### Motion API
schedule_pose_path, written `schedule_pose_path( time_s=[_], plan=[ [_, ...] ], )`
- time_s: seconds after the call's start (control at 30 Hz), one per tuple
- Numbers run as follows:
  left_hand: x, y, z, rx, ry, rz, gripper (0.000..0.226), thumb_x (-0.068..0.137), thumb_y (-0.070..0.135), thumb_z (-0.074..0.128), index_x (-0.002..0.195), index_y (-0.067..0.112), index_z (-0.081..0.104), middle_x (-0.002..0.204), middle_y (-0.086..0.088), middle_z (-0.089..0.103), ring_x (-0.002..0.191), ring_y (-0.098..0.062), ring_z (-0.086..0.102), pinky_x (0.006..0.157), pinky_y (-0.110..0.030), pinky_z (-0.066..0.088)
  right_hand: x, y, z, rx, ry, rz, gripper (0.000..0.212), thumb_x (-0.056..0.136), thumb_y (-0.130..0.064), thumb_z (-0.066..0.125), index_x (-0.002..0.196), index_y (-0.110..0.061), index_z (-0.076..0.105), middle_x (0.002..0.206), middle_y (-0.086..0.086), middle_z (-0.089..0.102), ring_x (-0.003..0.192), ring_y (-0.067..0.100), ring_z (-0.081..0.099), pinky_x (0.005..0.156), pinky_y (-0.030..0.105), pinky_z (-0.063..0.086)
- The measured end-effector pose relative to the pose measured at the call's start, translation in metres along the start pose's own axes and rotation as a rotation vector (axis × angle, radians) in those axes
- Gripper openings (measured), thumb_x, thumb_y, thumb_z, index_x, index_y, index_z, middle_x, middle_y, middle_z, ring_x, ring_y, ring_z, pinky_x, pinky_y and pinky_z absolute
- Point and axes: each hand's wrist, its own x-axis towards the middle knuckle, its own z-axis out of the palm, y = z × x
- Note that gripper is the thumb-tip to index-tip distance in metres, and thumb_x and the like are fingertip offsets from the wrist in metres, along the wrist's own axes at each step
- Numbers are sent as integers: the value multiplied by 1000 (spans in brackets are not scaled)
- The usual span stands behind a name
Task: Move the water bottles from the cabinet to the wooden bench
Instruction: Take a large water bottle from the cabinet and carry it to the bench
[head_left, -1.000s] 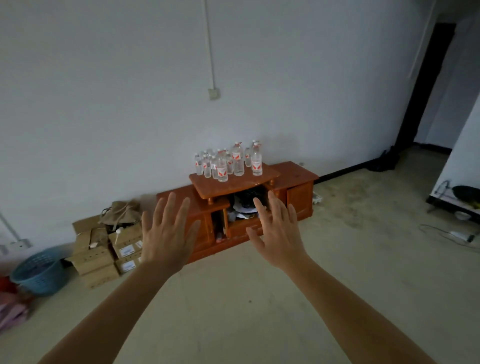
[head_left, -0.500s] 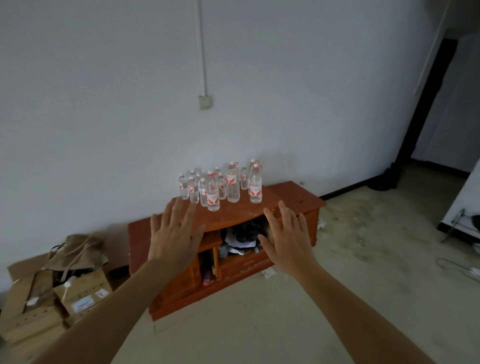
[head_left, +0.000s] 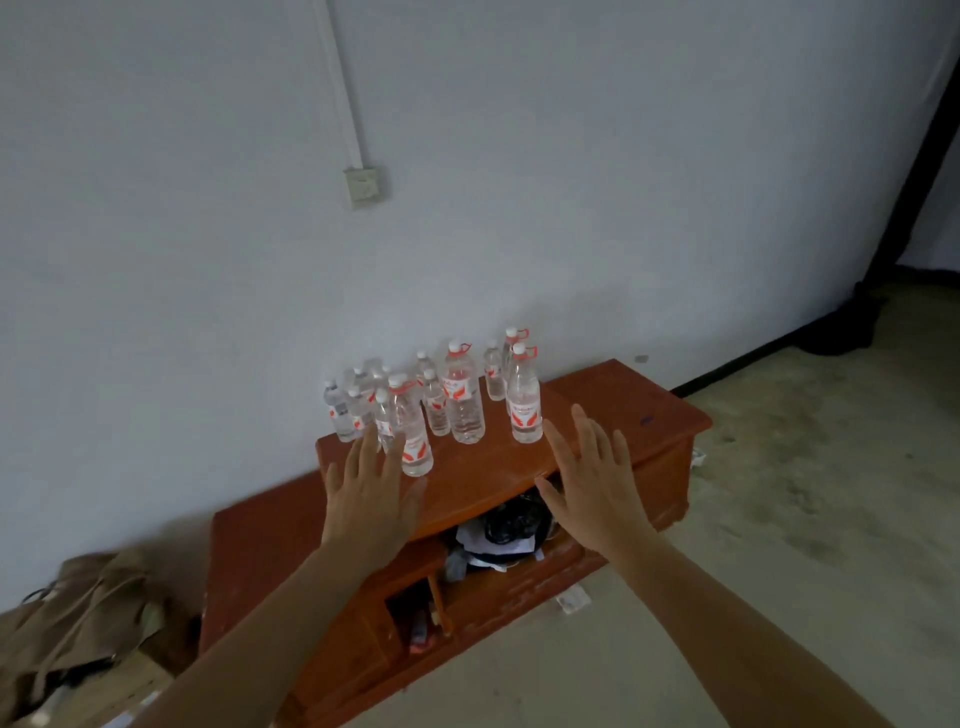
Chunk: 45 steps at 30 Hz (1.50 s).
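Note:
Several clear water bottles (head_left: 462, 395) with red-and-white labels stand clustered on the raised top of a low reddish wooden cabinet (head_left: 613, 410) against the wall. My left hand (head_left: 371, 496) is stretched forward with fingers straight, just in front of the nearest bottle (head_left: 413, 431), holding nothing. My right hand (head_left: 592, 483) is also spread flat, a little below and right of the rightmost front bottle (head_left: 523, 400), empty. No wooden bench is in view.
Under the cabinet top an open shelf holds a black bag and papers (head_left: 501, 530). A brown bag on cardboard boxes (head_left: 78, 623) sits at the lower left. A wall socket (head_left: 366, 186) hangs above. Bare concrete floor (head_left: 805, 493) spreads right toward a dark doorway.
The cabinet and bottles have grown much larger and nearer in view. Both hands stay open and have reached forward close to the front bottles.

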Motion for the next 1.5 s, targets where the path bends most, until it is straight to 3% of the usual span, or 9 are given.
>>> schedule_pose_path(
  time_s=[0.27,0.43,0.6,0.8,1.0,1.07,1.2,1.33,1.5],
  plan=[
    [143,-21,51,-67,-31,-129,68,100,58,35,158,28,16,168,-9,-1,153,-33,11,120,-58,21,170,25,75,40,-114,-103,77,97,-57,46,160,-21,22,162,23,25,144,41,37,114,61,34],
    [227,-54,109,-74,-83,-138,71,100,55,38,159,26,13,168,-11,-3,153,-34,9,120,-59,20,243,22,142,39,-209,-166,80,99,-55,45,160,-26,3,167,20,9,151,38,23,120,60,23],
    [330,-87,155,-41,-118,-96,70,100,55,36,159,24,14,167,-14,-4,154,-36,2,120,-59,14,336,25,190,-6,-239,-129,82,97,-57,48,161,-26,6,166,21,11,150,40,25,116,62,30],
    [424,-126,209,-45,-227,-50,69,97,54,46,152,15,30,162,-22,22,147,-44,26,110,-69,32,454,10,231,47,-280,-71,78,97,-57,43,161,-28,8,167,21,10,150,46,21,116,62,31],
    [432,-137,252,-73,-334,-77,72,99,63,20,159,25,4,167,-11,-10,153,-34,-5,121,-60,12,516,-14,272,149,-406,-95,70,103,-56,40,159,-33,5,168,15,7,150,42,24,111,58,37],
    [433,-139,255,-68,-321,-74,73,96,64,13,158,25,10,167,-12,-4,153,-36,0,120,-61,15,536,-20,289,136,-488,-126,68,103,-54,41,159,-34,8,165,14,18,143,41,38,104,55,46],
    [433,-136,256,-31,-295,-111,74,96,64,16,158,23,17,166,-15,8,153,-35,1,120,-63,13,551,-24,320,136,-525,-152,41,103,-47,42,135,-22,47,130,10,51,106,30,59,84,43,53],
    [439,-119,257,-25,-249,-84,72,97,60,34,156,21,19,166,-15,10,154,-31,-5,119,-64,1,538,-15,319,255,-476,-119,37,106,-42,41,134,-19,43,108,5,45,86,18,50,69,32,42],
    [464,-86,265,-80,-197,6,74,90,35,58,154,17,25,163,-17,22,153,-34,10,119,-66,5,511,9,306,273,-539,-50,35,105,-49,37,124,-21,46,94,1,62,80,20,63,67,35,51]
  ],
)
